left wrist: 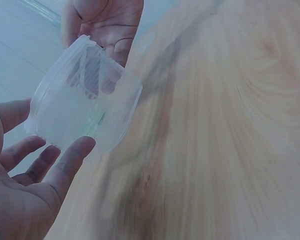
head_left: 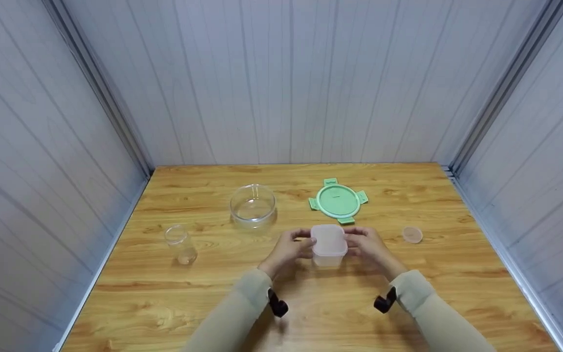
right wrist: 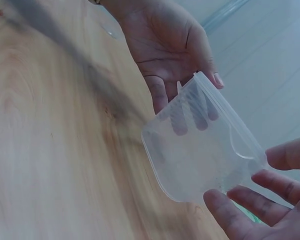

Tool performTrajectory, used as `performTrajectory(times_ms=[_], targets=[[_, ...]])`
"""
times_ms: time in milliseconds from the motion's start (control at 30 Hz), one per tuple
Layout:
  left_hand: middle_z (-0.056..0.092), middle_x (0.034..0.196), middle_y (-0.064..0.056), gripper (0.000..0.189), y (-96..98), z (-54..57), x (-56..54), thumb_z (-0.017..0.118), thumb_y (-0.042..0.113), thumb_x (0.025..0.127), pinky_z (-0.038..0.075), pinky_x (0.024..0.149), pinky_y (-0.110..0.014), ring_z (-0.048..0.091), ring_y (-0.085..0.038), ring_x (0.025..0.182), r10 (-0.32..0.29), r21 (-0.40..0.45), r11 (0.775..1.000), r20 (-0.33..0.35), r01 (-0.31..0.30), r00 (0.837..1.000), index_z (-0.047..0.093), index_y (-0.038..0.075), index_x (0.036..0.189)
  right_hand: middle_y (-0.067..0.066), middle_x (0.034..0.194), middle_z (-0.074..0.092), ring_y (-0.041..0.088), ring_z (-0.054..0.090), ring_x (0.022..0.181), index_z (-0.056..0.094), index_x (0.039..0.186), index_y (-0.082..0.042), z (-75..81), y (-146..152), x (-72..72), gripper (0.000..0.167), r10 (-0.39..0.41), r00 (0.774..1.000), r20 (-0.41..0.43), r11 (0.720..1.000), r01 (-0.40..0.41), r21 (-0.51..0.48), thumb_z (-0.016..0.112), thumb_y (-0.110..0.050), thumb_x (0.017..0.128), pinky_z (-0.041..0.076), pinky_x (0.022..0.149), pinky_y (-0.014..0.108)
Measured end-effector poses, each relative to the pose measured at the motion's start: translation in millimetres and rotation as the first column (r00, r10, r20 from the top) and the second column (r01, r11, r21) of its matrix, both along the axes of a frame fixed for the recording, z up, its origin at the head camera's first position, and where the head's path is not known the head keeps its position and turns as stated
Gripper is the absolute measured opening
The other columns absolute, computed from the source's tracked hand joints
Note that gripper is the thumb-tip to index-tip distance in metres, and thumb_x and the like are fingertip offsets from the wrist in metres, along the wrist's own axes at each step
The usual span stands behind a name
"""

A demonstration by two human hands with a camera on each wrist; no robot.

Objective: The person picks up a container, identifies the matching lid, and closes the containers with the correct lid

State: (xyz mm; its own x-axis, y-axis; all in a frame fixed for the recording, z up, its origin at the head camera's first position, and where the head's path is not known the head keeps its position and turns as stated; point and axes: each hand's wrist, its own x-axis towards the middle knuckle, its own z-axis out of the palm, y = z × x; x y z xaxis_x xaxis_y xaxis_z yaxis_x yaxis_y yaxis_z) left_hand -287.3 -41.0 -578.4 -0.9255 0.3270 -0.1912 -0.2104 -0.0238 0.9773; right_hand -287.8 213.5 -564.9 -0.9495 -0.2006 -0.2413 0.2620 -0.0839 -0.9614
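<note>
Both hands hold a translucent, square plastic food container point(head_left: 329, 260) over the near middle of the table. A whitish lid point(head_left: 328, 239) lies across its top. On the left side, my left hand point(head_left: 289, 250) has its thumb at the lid's edge and its fingers against the wall. My right hand point(head_left: 367, 245) grips the opposite side in the same way. In the left wrist view, the container point(left wrist: 85, 100) looks see-through, with the right hand's fingers point(left wrist: 92, 75) showing through its wall. Nothing can be made out inside it.
Behind the hands, a green round lid point(head_left: 338, 201) with several clip flaps lies flat. A clear glass bowl point(head_left: 253, 217) stands to its left. Farther left is a small clear glass jar point(head_left: 184, 252). At right lies a small round translucent lid point(head_left: 412, 235). Panel walls surround the wooden table point(head_left: 154, 303).
</note>
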Motion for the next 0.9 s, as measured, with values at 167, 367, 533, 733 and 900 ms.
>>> performTrajectory(times_ms=[167, 367, 533, 733, 900], targets=[[0.062, 0.137, -0.021, 0.038, 15.7, 1.1, -4.1, 0.072, 0.013, 0.104, 0.067, 0.092, -0.041, 0.077, -0.026, 0.101, 0.010, 0.027, 1.000, 0.000, -0.010, 1.000, 0.065, -0.005, 0.136, 0.002, 0.105, 0.073, 0.014, 0.073, 0.088, 0.067, 0.130, 0.009, 3.6, 11.6, -3.4, 0.027, -0.040, 0.999, 0.020, 0.999, 0.040, 0.030, 0.062, -0.002, 0.106, 0.065, 0.079, 0.031], [0.062, 0.137, -0.020, 0.039, 29.5, 1.6, -7.2, 0.073, 0.015, 0.104, 0.067, 0.092, -0.040, 0.076, -0.026, 0.101, 0.018, 0.018, 1.000, 0.010, -0.019, 1.000, 0.066, -0.005, 0.137, 0.003, 0.106, 0.073, 0.015, 0.074, 0.088, 0.066, 0.132, 0.010, 6.1, 21.3, -4.9, 0.030, -0.066, 0.997, 0.027, 0.997, 0.064, 0.052, 0.062, -0.002, 0.106, 0.065, 0.079, 0.031], [0.063, 0.137, -0.020, 0.037, 40.5, -0.2, -8.2, 0.072, 0.016, 0.105, 0.067, 0.091, -0.041, 0.077, -0.027, 0.102, 0.013, 0.011, 1.000, -0.010, -0.013, 1.000, 0.067, -0.004, 0.136, 0.001, 0.102, 0.074, 0.014, 0.073, 0.085, 0.066, 0.133, 0.011, 6.0, 30.8, -6.1, 0.031, -0.086, 0.996, 0.033, 0.994, 0.084, 0.075, 0.062, -0.003, 0.106, 0.065, 0.075, 0.029], [0.065, 0.135, -0.021, 0.035, 53.8, -4.5, -9.5, 0.073, 0.013, 0.104, 0.067, 0.093, -0.047, 0.077, -0.031, 0.107, 0.010, 0.021, 1.000, -0.051, -0.009, 0.999, 0.068, -0.005, 0.134, -0.001, 0.099, 0.075, 0.012, 0.074, 0.084, 0.062, 0.137, 0.013, 4.4, 43.4, -7.3, 0.036, -0.087, 0.996, 0.013, 0.988, 0.085, 0.131, 0.061, -0.004, 0.106, 0.065, 0.074, 0.028], [0.065, 0.133, -0.020, 0.033, 66.0, -7.6, -10.9, 0.072, 0.013, 0.105, 0.066, 0.094, -0.049, 0.076, -0.028, 0.105, 0.008, 0.026, 1.000, -0.059, -0.007, 0.998, 0.069, -0.004, 0.133, -0.003, 0.097, 0.076, 0.011, 0.073, 0.083, 0.062, 0.138, 0.013, 4.5, 54.1, -8.5, 0.037, -0.089, 0.996, -0.001, 0.978, 0.088, 0.187, 0.061, -0.006, 0.106, 0.064, 0.073, 0.027]])
